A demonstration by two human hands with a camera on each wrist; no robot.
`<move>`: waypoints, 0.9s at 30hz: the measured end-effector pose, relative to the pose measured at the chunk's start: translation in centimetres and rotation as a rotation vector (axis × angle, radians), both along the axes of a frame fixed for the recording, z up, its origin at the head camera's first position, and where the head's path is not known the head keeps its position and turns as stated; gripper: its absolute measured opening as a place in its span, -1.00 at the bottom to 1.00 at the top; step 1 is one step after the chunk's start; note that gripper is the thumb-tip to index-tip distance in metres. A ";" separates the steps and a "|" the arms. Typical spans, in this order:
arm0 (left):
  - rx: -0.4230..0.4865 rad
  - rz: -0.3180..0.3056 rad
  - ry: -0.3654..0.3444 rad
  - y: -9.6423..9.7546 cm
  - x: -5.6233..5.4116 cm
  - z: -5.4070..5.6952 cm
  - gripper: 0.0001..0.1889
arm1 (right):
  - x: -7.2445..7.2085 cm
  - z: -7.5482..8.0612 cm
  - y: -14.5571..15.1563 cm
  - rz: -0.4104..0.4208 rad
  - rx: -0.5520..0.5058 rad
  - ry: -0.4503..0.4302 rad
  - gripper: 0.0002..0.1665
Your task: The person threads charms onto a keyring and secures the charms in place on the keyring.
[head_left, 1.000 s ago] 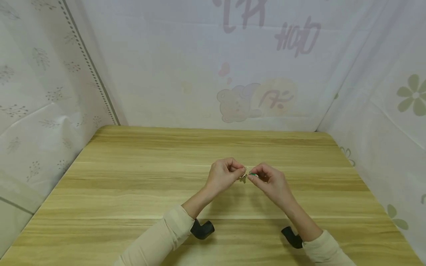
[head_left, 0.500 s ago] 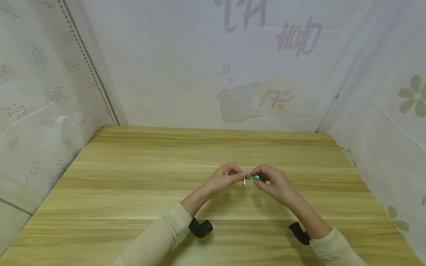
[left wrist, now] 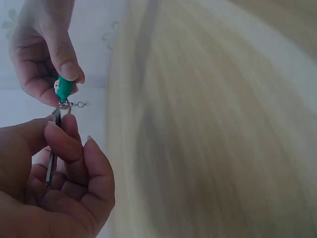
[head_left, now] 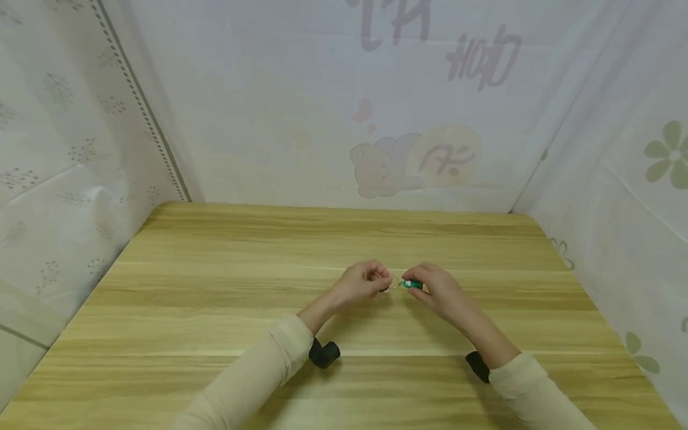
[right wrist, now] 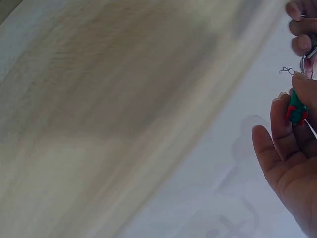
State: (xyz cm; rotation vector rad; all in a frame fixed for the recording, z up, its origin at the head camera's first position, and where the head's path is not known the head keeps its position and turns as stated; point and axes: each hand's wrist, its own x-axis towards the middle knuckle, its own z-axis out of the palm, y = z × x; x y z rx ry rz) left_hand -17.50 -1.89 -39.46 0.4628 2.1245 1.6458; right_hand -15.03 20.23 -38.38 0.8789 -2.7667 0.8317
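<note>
Above the table, my left hand [head_left: 359, 282] pinches a metal key ring [head_left: 395, 281] with a key [left wrist: 51, 169] on it; the flat key lies along its curled fingers in the left wrist view. My right hand [head_left: 443, 292] holds a small green figurine charm [head_left: 412, 284] between thumb and fingertips. Red parts show on the charm in the right wrist view. Ring and charm meet in the short gap between both hands. A short loose chain [left wrist: 79, 104] sticks out sideways beside the ring. Part of the ring is hidden behind the left fingertips.
The wood-grain table [head_left: 242, 251] lies under both hands. Patterned white cloth [head_left: 269, 119] hangs behind it and along both sides. A black wrist-worn piece [head_left: 325, 354] shows below the left wrist, and another black piece [head_left: 477, 366] by the right.
The hands have drawn slightly apart, and more of the green charm shows than a second ago. The key that hung below the ring now sits by the left fingers.
</note>
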 end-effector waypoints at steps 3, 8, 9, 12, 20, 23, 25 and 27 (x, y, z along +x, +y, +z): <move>-0.068 0.042 0.033 0.1 -0.6 -0.6 -0.91 | -0.9 -1.1 0.0 0.001 0.034 -0.005 -0.79; -0.181 0.105 0.113 0.2 -1.5 -1.8 -0.94 | -2.1 -2.5 -0.1 0.002 0.070 -0.053 -0.83; -0.201 0.113 0.131 0.2 -1.6 -2.0 -0.94 | -2.3 -2.8 -0.1 0.002 0.077 -0.071 -0.84; -0.238 0.134 0.173 0.4 -1.8 -2.6 -0.95 | -2.6 -3.4 -0.2 -0.005 0.104 -0.114 -0.85; -0.311 0.161 0.279 0.7 -2.1 -3.3 -0.94 | -2.9 -4.3 -0.2 -0.028 0.131 -0.104 -0.85; -0.330 0.171 0.288 0.8 -2.2 -3.4 -0.94 | -3.0 -4.5 -0.2 -0.045 0.127 -0.117 -0.86; -0.334 0.181 0.289 0.7 -2.2 -3.5 -0.95 | -3.1 -4.5 -0.2 -0.050 0.129 -0.123 -0.86; -0.333 0.188 0.292 0.7 -2.2 -3.6 -0.95 | -3.1 -4.5 -0.2 -0.059 0.125 -0.130 -0.86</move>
